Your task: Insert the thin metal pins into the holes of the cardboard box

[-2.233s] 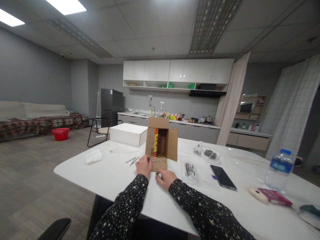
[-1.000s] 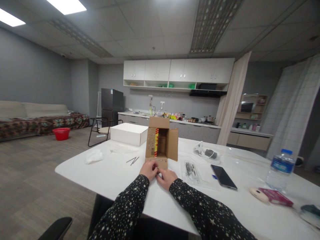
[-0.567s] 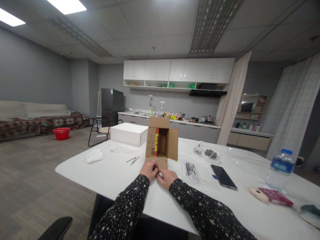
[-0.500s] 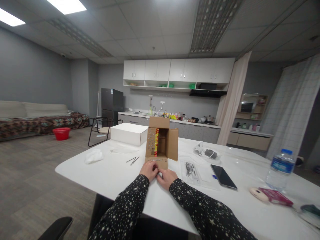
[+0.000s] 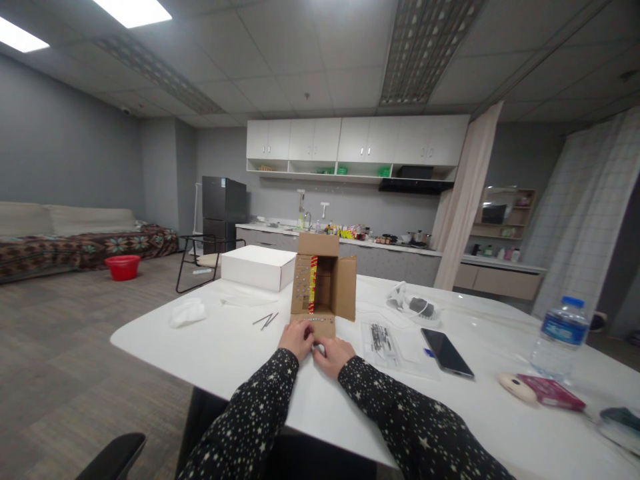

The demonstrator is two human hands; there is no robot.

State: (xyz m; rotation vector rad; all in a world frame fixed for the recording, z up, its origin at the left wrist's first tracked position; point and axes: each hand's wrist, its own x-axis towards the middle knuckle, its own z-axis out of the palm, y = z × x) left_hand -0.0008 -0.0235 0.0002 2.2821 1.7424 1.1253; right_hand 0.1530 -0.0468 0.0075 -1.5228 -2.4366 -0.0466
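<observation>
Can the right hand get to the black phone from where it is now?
Probably yes. The right hand rests at the cardboard box's lower flap, and the phone lies flat on the table to its right. Only a flat clear packet lies between; nothing upright blocks the way.

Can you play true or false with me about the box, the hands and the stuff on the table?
1. Both hands are at the bottom flap of the cardboard box. True: the left hand and right hand meet there.
2. The cardboard box is closed. False: its flaps stand open.
3. A phone lies screen-up on the table. True.
4. The water bottle lies on its side. False: it stands upright.
5. The white box is in front of the hands' side. False: it sits behind the cardboard box, to the left.
</observation>
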